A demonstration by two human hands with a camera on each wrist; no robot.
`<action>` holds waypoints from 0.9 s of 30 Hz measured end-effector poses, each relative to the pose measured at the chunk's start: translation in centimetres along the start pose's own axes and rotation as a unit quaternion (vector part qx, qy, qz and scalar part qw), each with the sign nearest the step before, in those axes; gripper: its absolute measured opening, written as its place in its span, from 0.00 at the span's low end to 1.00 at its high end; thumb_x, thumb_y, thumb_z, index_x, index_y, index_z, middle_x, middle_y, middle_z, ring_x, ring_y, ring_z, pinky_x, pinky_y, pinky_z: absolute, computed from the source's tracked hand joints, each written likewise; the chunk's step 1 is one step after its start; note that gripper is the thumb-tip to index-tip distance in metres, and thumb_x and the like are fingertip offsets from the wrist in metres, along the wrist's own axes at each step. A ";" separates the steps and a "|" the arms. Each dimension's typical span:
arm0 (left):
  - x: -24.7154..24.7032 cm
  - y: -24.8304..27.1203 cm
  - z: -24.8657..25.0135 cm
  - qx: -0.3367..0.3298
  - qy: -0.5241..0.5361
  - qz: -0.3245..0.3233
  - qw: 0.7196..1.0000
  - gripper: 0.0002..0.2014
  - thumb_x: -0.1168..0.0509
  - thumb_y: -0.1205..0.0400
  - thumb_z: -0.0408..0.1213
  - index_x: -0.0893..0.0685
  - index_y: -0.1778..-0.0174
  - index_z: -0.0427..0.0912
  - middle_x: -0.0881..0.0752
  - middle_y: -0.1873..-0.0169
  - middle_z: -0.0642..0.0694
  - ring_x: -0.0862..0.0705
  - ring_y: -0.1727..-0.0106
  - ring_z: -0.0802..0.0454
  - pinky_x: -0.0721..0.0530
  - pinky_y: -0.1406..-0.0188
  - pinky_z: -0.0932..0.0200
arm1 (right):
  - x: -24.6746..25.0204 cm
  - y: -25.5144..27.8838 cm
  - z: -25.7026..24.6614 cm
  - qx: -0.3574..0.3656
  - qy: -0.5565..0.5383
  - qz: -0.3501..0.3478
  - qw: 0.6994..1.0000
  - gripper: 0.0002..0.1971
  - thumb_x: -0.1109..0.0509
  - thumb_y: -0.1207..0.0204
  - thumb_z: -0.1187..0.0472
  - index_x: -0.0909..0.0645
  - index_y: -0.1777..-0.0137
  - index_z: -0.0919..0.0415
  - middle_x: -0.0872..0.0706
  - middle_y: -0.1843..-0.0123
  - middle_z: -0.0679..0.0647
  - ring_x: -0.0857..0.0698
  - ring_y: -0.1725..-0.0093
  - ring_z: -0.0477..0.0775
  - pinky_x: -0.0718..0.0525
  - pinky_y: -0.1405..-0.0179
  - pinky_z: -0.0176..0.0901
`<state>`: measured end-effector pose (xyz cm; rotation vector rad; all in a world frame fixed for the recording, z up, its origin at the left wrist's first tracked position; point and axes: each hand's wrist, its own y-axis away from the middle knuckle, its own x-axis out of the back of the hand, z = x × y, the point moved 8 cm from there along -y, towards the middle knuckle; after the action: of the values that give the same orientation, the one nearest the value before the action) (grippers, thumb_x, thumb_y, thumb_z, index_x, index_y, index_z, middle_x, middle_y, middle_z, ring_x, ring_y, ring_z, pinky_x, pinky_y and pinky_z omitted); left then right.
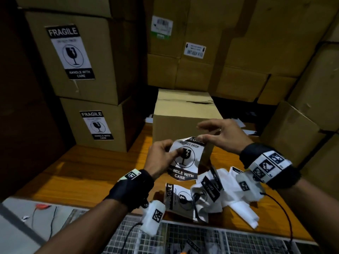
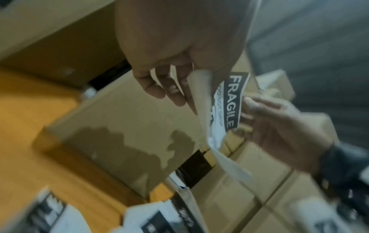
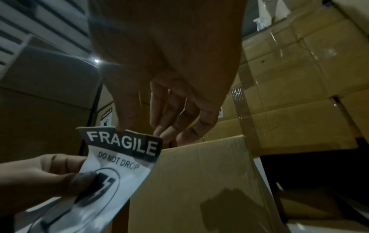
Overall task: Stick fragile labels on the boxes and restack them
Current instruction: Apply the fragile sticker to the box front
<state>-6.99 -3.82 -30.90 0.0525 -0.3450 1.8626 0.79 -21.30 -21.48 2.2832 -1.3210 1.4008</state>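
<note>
I've got one fragile label up in the air between both hands, just in front of the small plain box that sits mid-table. My left hand grips the label's left side, thumb pressed on the printed glass symbol, fingers curled behind the sheet. My right hand pinches the top edge by the black FRAGILE strip w/ thumb & forefinger; its other fingers hang loosely bent, off the paper. Top corner of the label curls over, pale backside showing.

Below my wrists, near the front edge of the wooden table, lies a messy heap of more labels & white backing sheets. At the table's left side, two stacked boxes each carry a stuck-on fragile label on the front. More boxes are stacked behind & to the right.
</note>
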 end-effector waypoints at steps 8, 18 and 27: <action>-0.3 -0.6 -2.7 0.061 0.117 0.023 0.991 0.07 0.28 0.20 0.26 0.09 0.55 0.42 0.07 0.58 0.46 0.08 0.55 0.44 0.09 0.59 0.49 | -3.0 0.4 0.2 0.008 -0.038 -0.037 0.999 0.28 0.15 0.36 0.53 0.16 0.35 0.52 0.13 0.44 0.40 0.15 0.47 0.34 0.16 0.47 0.34; 0.0 -1.3 -3.9 0.071 0.143 -0.018 0.987 0.03 0.28 0.18 0.32 0.11 0.50 0.39 0.08 0.56 0.42 0.10 0.61 0.53 0.15 0.68 0.61 | -3.9 -0.6 0.8 0.047 -0.006 0.049 0.998 0.12 0.21 0.28 0.69 0.11 0.52 0.50 0.12 0.53 0.40 0.14 0.52 0.34 0.18 0.52 0.25; 3.7 -2.5 -5.0 0.045 0.062 0.071 0.994 0.29 0.27 0.20 0.45 0.25 0.23 0.47 0.11 0.42 0.51 0.13 0.40 0.57 0.13 0.44 0.61 | -2.2 -1.7 3.4 -0.022 -0.051 0.135 0.989 0.12 0.21 0.29 0.71 0.11 0.54 0.52 0.10 0.57 0.42 0.12 0.55 0.35 0.13 0.52 0.31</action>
<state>-5.12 1.65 -34.38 -0.0276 -0.1817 2.0119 3.91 -20.74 -24.57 2.2397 -1.7299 1.3276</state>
